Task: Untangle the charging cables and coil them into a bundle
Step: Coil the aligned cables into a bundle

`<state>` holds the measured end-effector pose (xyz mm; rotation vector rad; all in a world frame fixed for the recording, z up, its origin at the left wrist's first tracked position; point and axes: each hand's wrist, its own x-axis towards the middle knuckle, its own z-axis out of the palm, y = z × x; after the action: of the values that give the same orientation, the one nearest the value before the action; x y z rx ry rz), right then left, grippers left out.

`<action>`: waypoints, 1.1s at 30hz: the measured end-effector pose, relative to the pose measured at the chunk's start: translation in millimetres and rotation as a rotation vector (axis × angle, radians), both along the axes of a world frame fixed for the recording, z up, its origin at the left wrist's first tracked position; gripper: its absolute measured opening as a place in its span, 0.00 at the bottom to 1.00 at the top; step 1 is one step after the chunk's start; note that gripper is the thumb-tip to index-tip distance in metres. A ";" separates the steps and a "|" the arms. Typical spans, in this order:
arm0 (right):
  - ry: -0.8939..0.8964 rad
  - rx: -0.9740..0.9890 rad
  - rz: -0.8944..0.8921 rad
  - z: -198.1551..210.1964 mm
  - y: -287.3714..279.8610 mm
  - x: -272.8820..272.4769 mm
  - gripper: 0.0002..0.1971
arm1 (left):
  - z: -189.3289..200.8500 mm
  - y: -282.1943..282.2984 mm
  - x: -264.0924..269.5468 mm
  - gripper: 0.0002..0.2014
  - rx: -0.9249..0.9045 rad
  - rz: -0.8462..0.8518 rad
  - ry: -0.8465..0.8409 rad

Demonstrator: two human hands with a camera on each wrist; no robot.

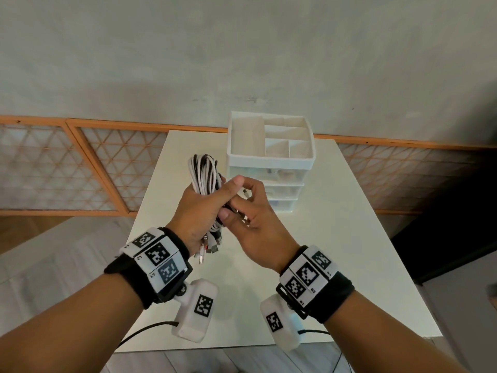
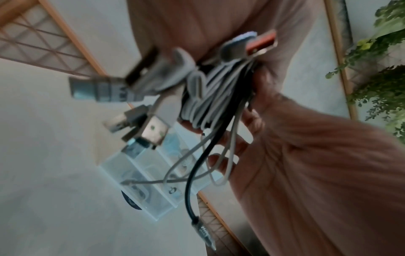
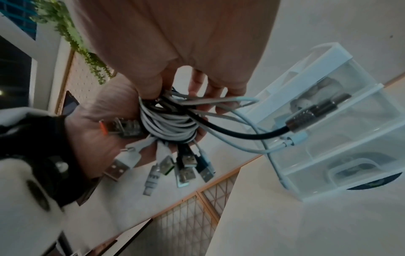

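Observation:
A bundle of white and black charging cables [image 1: 204, 173] is coiled into loops and gripped in my left hand [image 1: 203, 207] above the table. Several USB plugs [image 1: 209, 246] hang from the bundle below that hand. My right hand [image 1: 235, 204] touches the bundle from the right, its thumb on the coil and its fingers curled round loose cable ends. In the right wrist view a black cable [image 3: 241, 135] with a metal connector [image 3: 311, 112] and thin white ends stick out from the coil [image 3: 168, 124] past my right fingers [image 3: 219, 90]. The left wrist view shows the same coil [image 2: 210, 97], blurred.
A white drawer organizer [image 1: 270, 160] with open top compartments stands at the back of the white table [image 1: 336, 238], just behind my hands. Wooden lattice screens [image 1: 53, 168] line the wall on both sides. Thin black leads run from the wrist cameras off the table's near edge.

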<state>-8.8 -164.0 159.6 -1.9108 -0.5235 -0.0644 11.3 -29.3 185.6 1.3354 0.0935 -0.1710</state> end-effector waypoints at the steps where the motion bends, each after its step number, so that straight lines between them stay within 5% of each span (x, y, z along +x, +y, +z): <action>1: 0.006 -0.006 0.017 0.4 0.3 -0.9 0.04 | 0.3 -0.1 0.4 0.25 0.003 0.036 -0.002; 5: -0.027 -0.069 -0.007 -0.3 -2.2 0.3 0.26 | 0.9 3.3 7.1 0.12 0.006 0.157 0.007; 11: -0.159 -0.106 -0.116 -11.3 1.8 0.4 0.17 | -0.8 4.5 5.0 0.09 -0.012 0.094 -0.006; 16: -0.130 -0.264 -0.050 -14.7 -3.9 -8.1 0.34 | 2.6 8.9 7.3 0.03 -0.014 0.113 -0.046; 19: 0.072 -0.222 -0.091 -20.0 -11.9 -6.1 0.27 | 4.1 14.1 7.2 0.06 -0.047 0.071 -0.081; 22: -0.006 -0.446 -0.096 -34.3 -25.2 6.9 0.08 | 3.1 20.5 4.3 0.07 -0.014 -0.098 -0.130; 25: 0.061 -0.699 -0.053 -40.1 -41.1 15.9 0.11 | 8.3 23.1 0.4 0.10 0.012 -0.240 -0.165; 30: 0.101 -0.842 -0.076 -23.8 -50.8 27.1 0.22 | 13.6 19.4 -6.9 0.14 0.346 -0.515 -0.159; 33: 0.044 -0.957 -0.135 1.2 -42.1 31.1 0.18 | 8.0 6.2 -8.7 0.08 0.606 -0.532 -0.155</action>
<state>22.3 -206.1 160.8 -2.8714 -0.4223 0.1724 2.5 -23.1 193.6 1.9539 -0.3738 -0.5170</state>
